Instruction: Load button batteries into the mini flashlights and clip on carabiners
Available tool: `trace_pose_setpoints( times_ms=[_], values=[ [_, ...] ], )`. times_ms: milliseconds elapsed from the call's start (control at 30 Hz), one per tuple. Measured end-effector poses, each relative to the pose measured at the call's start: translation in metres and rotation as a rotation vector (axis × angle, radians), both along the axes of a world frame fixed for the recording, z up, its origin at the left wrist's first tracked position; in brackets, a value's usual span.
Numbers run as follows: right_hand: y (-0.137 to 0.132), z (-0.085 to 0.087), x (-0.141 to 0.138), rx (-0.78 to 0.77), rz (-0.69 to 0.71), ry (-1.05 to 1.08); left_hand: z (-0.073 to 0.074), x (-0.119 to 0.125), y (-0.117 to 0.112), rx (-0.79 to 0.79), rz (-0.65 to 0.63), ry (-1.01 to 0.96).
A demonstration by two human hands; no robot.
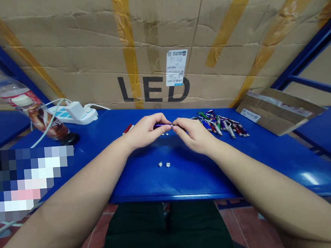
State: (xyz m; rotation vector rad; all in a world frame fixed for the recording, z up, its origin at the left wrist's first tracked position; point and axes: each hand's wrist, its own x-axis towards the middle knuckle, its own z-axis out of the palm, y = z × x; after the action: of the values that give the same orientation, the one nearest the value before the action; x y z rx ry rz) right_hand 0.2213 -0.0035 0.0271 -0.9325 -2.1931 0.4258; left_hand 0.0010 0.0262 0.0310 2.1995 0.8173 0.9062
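Observation:
My left hand (146, 131) is closed around a slim, dark purple keychain flashlight (161, 125), held level just above the blue table. At the tube's right end, my right hand (193, 133) pinches its small silver tip between thumb and fingertips. Whether that tip is a separate piece cannot be told. Below my fingers lie tiny silver button cells (167, 134), partly hidden. Nearer me, two small round silver pieces (164, 164) rest side by side on the table. A red tube (127, 129) lies beyond my left wrist.
A pile of coloured keychain flashlights (219, 124) lies right of my right hand. A small carton (275, 110) stands farther right. On the left are a power strip (76, 114) with cables and drink bottles (40, 114). A large cardboard box (93, 61) marked LED closes off the back.

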Motion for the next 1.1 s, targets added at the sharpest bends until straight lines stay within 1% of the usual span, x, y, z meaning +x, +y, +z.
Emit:
trace_pose_setpoints(
  times_ms=[33, 67, 100, 200, 267, 333, 400, 433, 467, 567, 600, 633, 767, 867, 933, 967, 1000, 1067, 1100],
  values=[
    [0.000, 0.000, 0.000, -0.005, 0.009, 0.014, 0.000, 0.000, 0.000, -0.003, -0.009, -0.009],
    [0.000, 0.000, -0.001, -0.061, 0.019, 0.049, 0.000, 0.001, -0.001, 0.000, -0.017, -0.014],
    [0.001, -0.001, -0.002, -0.168, 0.033, 0.106, 0.000, 0.001, -0.001, 0.006, -0.025, -0.014],
    [0.001, -0.003, -0.005, -0.621, 0.071, 0.360, 0.000, 0.001, -0.002, 0.030, -0.049, 0.001],
    [0.001, -0.002, -0.007, -0.857, 0.077, 0.492, 0.000, 0.000, -0.002, 0.049, -0.065, 0.016],
    [0.001, 0.000, -0.008, -0.997, 0.080, 0.548, -0.001, 0.000, -0.002, 0.072, -0.075, 0.026],
    [0.000, 0.001, -0.007, -1.071, 0.101, 0.554, -0.002, 0.000, -0.001, 0.096, -0.072, 0.033],
    [0.000, 0.001, -0.007, -1.059, 0.106, 0.541, -0.003, 0.000, 0.000, 0.104, -0.066, 0.040],
    [0.000, 0.000, -0.007, -1.005, 0.101, 0.514, -0.003, 0.000, 0.000, 0.109, -0.057, 0.047],
    [0.001, -0.005, -0.007, -0.750, 0.052, 0.415, -0.004, 0.001, 0.000, 0.097, -0.034, 0.059],
    [0.001, -0.007, -0.008, -0.722, 0.052, 0.415, -0.004, 0.002, 0.000, 0.091, -0.030, 0.057],
    [0.001, -0.008, -0.008, -0.743, 0.066, 0.437, -0.004, 0.002, -0.001, 0.090, -0.028, 0.054],
    [0.001, -0.010, -0.011, -0.976, 0.138, 0.568, -0.003, 0.003, -0.003, 0.137, -0.020, 0.060],
    [0.002, -0.009, -0.013, -1.049, 0.138, 0.586, -0.002, 0.004, -0.004, 0.203, -0.016, 0.078],
    [0.002, -0.008, -0.012, -1.031, 0.121, 0.556, -0.001, 0.002, -0.002, 0.218, -0.017, 0.082],
    [0.002, -0.007, -0.010, -0.973, 0.098, 0.511, -0.001, 0.001, -0.001, 0.206, -0.025, 0.081],
    [0.001, -0.006, -0.008, -0.881, 0.069, 0.435, -0.001, -0.001, 0.000, 0.181, -0.033, 0.076],
    [-0.002, -0.001, -0.002, -0.652, 0.043, 0.202, -0.001, -0.005, 0.003, 0.103, -0.032, 0.052],
    [-0.005, 0.001, 0.001, -0.559, 0.063, 0.066, -0.001, -0.007, 0.005, 0.058, -0.018, 0.032]
  ],
)
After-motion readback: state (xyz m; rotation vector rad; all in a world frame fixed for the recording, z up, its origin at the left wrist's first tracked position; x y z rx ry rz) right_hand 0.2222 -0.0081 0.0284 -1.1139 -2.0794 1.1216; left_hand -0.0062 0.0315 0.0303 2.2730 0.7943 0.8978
